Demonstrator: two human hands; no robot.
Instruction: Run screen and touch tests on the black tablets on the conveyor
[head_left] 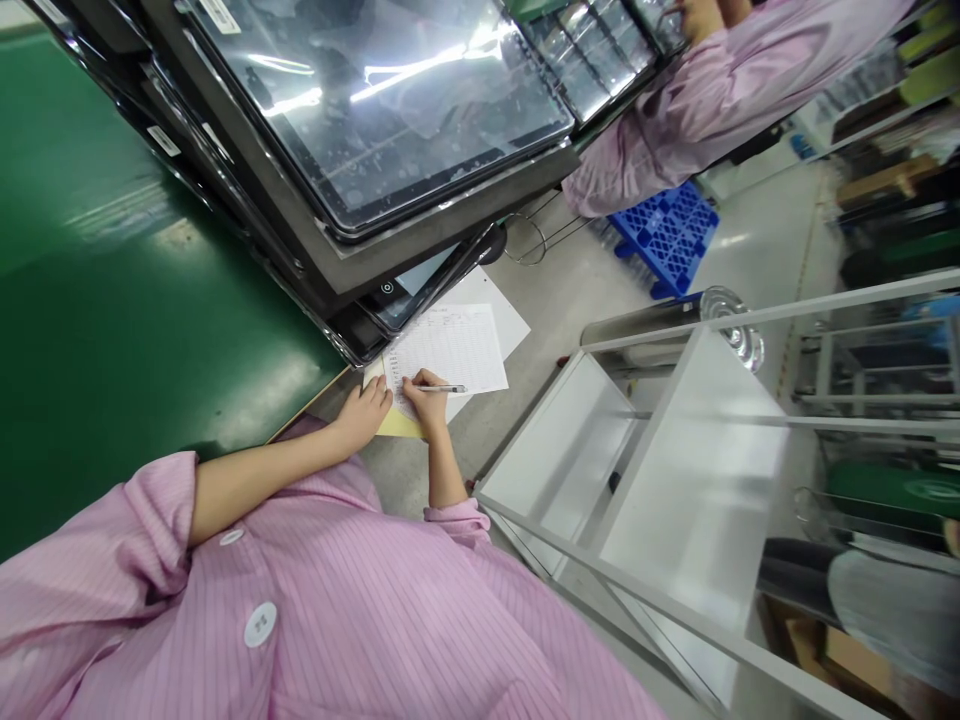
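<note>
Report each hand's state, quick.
Left hand: open, resting at the printed form's edge.
Right hand: closed, holding a pen over that form.

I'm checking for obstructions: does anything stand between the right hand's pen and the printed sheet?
Nothing visible does: the right hand holds the pen at the printed sheet. The left hand is by the sheet's edge, not between them.

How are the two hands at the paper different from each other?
The right hand grips a pen, but the left hand has no pen. The right hand's fingers are curled, while the left hand's fingers are stretched out more, resting at the side of the paper. Both hands are bare.
</note>
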